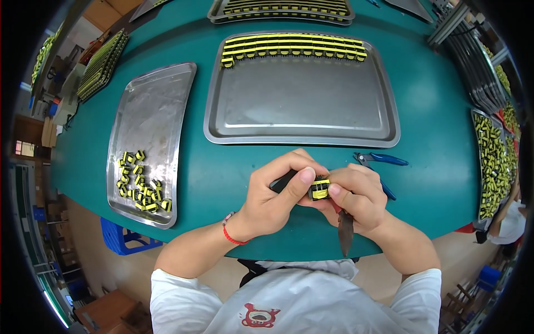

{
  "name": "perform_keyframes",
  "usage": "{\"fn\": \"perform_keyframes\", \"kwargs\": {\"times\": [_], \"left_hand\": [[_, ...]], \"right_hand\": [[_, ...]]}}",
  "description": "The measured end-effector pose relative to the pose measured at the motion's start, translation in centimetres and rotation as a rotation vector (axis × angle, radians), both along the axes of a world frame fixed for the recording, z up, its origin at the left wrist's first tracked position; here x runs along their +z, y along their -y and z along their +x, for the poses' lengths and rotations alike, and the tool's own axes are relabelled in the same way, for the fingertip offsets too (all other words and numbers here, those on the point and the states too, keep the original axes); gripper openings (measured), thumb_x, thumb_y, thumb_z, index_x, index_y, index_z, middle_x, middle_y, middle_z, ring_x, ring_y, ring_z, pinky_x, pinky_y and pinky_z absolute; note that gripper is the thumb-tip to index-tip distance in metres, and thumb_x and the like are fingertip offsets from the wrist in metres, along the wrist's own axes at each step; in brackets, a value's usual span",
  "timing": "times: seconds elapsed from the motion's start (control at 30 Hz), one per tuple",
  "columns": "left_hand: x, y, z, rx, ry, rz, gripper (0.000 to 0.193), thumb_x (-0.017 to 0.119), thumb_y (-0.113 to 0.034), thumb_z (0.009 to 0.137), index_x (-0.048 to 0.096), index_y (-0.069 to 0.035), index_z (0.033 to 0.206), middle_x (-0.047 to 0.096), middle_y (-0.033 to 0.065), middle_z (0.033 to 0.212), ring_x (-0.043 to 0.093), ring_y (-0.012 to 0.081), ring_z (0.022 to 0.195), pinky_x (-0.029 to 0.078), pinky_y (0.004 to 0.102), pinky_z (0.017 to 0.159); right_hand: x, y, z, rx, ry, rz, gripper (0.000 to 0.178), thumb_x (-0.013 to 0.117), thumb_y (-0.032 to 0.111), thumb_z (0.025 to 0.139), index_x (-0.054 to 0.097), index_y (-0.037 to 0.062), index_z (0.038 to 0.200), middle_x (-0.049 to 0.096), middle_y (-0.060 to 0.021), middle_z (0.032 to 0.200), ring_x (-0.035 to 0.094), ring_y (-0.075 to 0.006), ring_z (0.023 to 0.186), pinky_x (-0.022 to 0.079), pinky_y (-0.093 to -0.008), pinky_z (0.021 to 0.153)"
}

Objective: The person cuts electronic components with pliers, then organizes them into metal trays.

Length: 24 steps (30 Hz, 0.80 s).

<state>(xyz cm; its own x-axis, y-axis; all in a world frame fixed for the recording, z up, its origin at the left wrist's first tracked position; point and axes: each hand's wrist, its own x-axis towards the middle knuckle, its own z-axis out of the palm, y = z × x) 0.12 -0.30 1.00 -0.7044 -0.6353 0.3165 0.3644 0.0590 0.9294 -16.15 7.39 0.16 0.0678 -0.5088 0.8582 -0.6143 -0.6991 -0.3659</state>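
Note:
In front of my body, over the near edge of the green table, both hands meet around a small yellow-and-black transformer (320, 189). My left hand (271, 195) closes on its left side, with the thumb along it. A dark flat object (283, 181) shows between the left fingers; its kind is unclear. My right hand (359, 197) presses its thumb against the transformer's right side. The same hand also holds a tool with a pointed brown blade (345, 234) and a bit of red, its tip toward me. Beyond the right hand lie blue-handled nippers (381, 160).
Ahead, a metal tray (300, 136) carries rows of transformers (295, 47) along its far side. A left tray (147, 89) holds loose transformers (142, 189). Another filled tray (281, 11) stands farther back. At right are a heaped tray (489, 167) and another person's sleeve (509, 224).

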Motion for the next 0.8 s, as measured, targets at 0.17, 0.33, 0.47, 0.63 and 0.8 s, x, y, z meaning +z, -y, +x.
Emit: {"fn": "perform_keyframes", "kwargs": {"times": [0.17, 0.33, 0.47, 0.63, 0.8], "left_hand": [[0.8, -0.3, -0.2, -0.010, 0.044, 0.158, 0.023, 0.051, -0.017, 0.104, 0.062, 0.004, 0.104, 0.061, 0.0059, 0.094, 0.058, 0.0086, 0.083, 0.051, 0.0199, 0.066], [0.5, -0.4, 0.5, 0.087, 0.127, 0.193, 0.020, 0.054, -0.016, 0.102, 0.062, 0.002, 0.106, 0.062, 0.0035, 0.094, 0.056, 0.0075, 0.085, 0.048, 0.0228, 0.072], [0.2, -0.1, -0.4, 0.234, 0.135, 0.192, 0.018, 0.057, -0.018, 0.101, 0.063, -0.001, 0.108, 0.057, -0.0006, 0.086, 0.052, 0.0060, 0.080, 0.044, 0.0223, 0.071], [1.1, 1.0, 0.8, 0.296, -0.005, 0.215, 0.025, 0.056, -0.024, 0.102, 0.061, 0.000, 0.101, 0.053, -0.0006, 0.076, 0.046, 0.0067, 0.068, 0.038, 0.0224, 0.063], [2.0, 0.5, 1.5, 0.296, -0.174, 0.007, 0.024, 0.050, -0.023, 0.105, 0.054, 0.000, 0.096, 0.055, 0.0049, 0.085, 0.046, 0.0088, 0.071, 0.039, 0.0231, 0.064]], "right_hand": [[0.2, 0.0, 0.0, -0.024, 0.042, 0.054, 0.038, 0.088, 0.009, 0.069, 0.057, 0.0014, 0.091, 0.064, -0.0100, 0.078, 0.057, -0.0193, 0.054, 0.041, -0.0275, 0.044], [0.8, -0.2, 0.4, 0.022, 0.098, 0.201, 0.044, 0.082, 0.000, 0.077, 0.054, 0.0041, 0.110, 0.064, -0.0135, 0.089, 0.063, -0.0201, 0.063, 0.048, -0.0280, 0.052], [-0.1, -1.0, 0.4, 0.111, 0.759, 0.564, 0.042, 0.072, -0.003, 0.084, 0.045, 0.0021, 0.115, 0.059, -0.0137, 0.093, 0.064, -0.0203, 0.068, 0.055, -0.0305, 0.060], [1.5, 0.6, -0.7, 0.150, 0.842, 0.662, 0.036, 0.063, -0.007, 0.086, 0.044, 0.0035, 0.115, 0.059, -0.0099, 0.084, 0.062, -0.0185, 0.065, 0.052, -0.0292, 0.059], [3.5, 3.6, -0.3, 0.037, 0.683, 0.678, 0.022, 0.066, 0.002, 0.089, 0.056, -0.0012, 0.108, 0.064, -0.0081, 0.083, 0.064, -0.0145, 0.067, 0.052, -0.0275, 0.058]]}}
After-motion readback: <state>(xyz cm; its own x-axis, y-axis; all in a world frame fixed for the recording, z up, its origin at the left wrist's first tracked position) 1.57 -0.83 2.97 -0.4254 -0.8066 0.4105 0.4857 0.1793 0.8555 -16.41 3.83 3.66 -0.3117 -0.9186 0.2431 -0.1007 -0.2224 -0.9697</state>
